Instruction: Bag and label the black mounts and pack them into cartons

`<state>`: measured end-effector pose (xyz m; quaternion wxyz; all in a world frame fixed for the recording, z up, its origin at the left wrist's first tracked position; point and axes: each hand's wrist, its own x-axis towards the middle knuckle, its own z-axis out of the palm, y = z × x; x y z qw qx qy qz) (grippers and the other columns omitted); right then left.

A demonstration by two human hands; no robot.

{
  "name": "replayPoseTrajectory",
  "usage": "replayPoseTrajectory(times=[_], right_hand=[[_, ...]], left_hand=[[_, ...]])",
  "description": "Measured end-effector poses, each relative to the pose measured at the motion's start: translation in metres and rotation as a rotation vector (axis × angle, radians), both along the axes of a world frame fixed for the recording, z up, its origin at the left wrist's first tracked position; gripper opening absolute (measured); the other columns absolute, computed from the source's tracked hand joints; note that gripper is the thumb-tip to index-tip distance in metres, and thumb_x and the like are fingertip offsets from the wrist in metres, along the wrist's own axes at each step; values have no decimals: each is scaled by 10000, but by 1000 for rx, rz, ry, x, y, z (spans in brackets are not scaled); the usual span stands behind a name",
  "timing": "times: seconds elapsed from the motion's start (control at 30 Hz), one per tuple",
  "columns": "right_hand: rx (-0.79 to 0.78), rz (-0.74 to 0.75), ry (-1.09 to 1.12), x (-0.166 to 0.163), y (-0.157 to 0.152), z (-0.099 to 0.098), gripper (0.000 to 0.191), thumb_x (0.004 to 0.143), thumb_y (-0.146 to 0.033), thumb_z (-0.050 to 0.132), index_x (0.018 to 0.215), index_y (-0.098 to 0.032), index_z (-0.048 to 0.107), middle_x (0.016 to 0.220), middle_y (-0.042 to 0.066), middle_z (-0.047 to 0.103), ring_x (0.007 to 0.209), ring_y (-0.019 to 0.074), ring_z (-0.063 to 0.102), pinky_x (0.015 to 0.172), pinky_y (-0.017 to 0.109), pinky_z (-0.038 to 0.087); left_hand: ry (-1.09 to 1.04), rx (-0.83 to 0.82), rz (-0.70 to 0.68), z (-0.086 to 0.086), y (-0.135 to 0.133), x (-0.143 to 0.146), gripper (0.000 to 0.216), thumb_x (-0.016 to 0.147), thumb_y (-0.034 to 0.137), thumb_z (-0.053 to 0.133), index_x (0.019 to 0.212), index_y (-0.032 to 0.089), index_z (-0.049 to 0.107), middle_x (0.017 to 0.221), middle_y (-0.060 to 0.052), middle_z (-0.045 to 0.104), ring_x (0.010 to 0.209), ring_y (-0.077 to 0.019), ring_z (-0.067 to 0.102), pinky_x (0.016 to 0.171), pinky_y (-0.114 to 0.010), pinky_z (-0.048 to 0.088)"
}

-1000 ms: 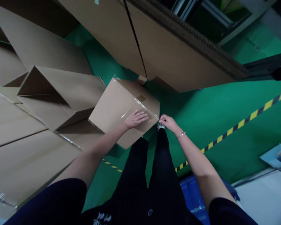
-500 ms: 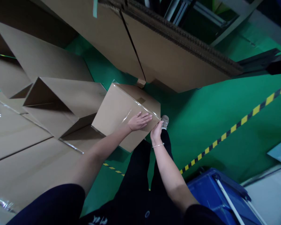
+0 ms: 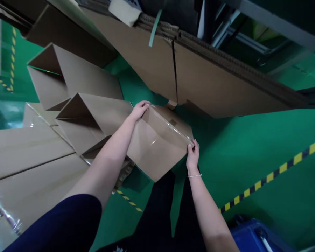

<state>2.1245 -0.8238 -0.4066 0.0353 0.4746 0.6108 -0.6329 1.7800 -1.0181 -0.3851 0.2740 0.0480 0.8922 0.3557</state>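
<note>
A brown cardboard box (image 3: 157,147) with clear tape along its upper edge is tilted in front of my legs. My left hand (image 3: 141,109) curls over its far left corner. At the opposite end of the same taped edge, my right hand (image 3: 193,154) grips the right corner, thumb on the near face and fingers behind. The box's underside and whatever supports it are hidden. Just left of it lies an open-ended cardboard box (image 3: 105,112), its hollow end turned away to the left.
Another open-ended box (image 3: 86,73) lies farther left, beside taped closed cartons (image 3: 28,150). Flattened cardboard sheets (image 3: 220,80) lean across the far side. Yellow-black floor tape (image 3: 273,173) runs at right, near a blue bin (image 3: 254,236).
My left hand has gone from lying flat on the box's face to gripping its far left corner. My right hand stays at the right corner. The view has shifted left.
</note>
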Motion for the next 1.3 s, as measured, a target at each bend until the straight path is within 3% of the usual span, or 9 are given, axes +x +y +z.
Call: replayPoseTrajectory(times=[0.23,0.37,0.47,0.67,0.8,0.97,1.13,1.2,1.3], right_hand=[[-212,-86,-15,-25,18,-23,573,874,-451,427,1328,-134,574,1543,152,390,1394,269,430,1088,430,442],[-270,163,-141,-38,43,-24,552,858,-399,452,1334,-149,574,1320,153,627,1181,279,628,954,451,553],[-194,315,-166,-62,65,-10,554,872,-414,476,1324,-108,573,1323,193,613,1219,311,596,1043,525,477],[-3,798,284,-226,26,6,640,922,-587,441,1439,-210,464,1546,52,405,1452,193,324,1230,385,205],[55,1009,350,-294,-29,-9,737,950,-635,311,1515,-162,332,1586,94,324,1478,203,266,1238,416,142],[168,1070,188,-177,0,11,669,962,-615,271,1517,-245,327,1605,50,293,1496,185,216,1236,336,147],[344,1157,-103,-32,79,67,890,873,-749,245,1462,-95,380,1435,234,487,1340,383,461,1091,603,371],[487,1091,-108,-42,92,79,910,864,-746,283,1484,-82,335,1478,247,428,1349,378,450,1092,599,369],[565,1240,160,-126,51,90,745,908,-630,396,1464,-135,386,1472,198,453,1333,322,478,1094,551,392]], left_hand=[[-178,-63,199,-31,15,-7,68,775,195,568,811,139,582,675,-37,618,692,-179,607,693,-342,495],[-102,-95,303,-46,29,-23,45,833,179,545,797,154,535,763,-81,642,791,-220,635,775,-410,507],[170,-7,383,-35,29,-8,182,946,276,422,925,161,561,995,-124,661,1007,-250,622,945,-459,487],[452,-61,296,18,-13,167,370,1005,387,337,1283,225,519,1375,-131,533,1329,-249,464,1138,-465,372],[371,-336,254,11,-20,294,557,995,360,363,1529,237,264,1503,-171,430,1404,-301,398,1095,-529,414],[157,-468,185,-9,-5,327,669,966,354,429,1573,196,195,1573,-158,324,1460,-336,291,1151,-576,318],[28,-311,195,17,-15,318,616,978,321,393,1563,208,235,1618,-62,236,1503,-235,185,1221,-457,222],[22,-284,314,25,-30,322,588,990,294,346,1556,164,249,1621,-84,223,1507,-224,164,1230,-431,187],[-23,-324,591,23,-54,327,621,987,302,345,1547,59,232,1621,-156,169,1511,-264,129,1229,-439,164]])
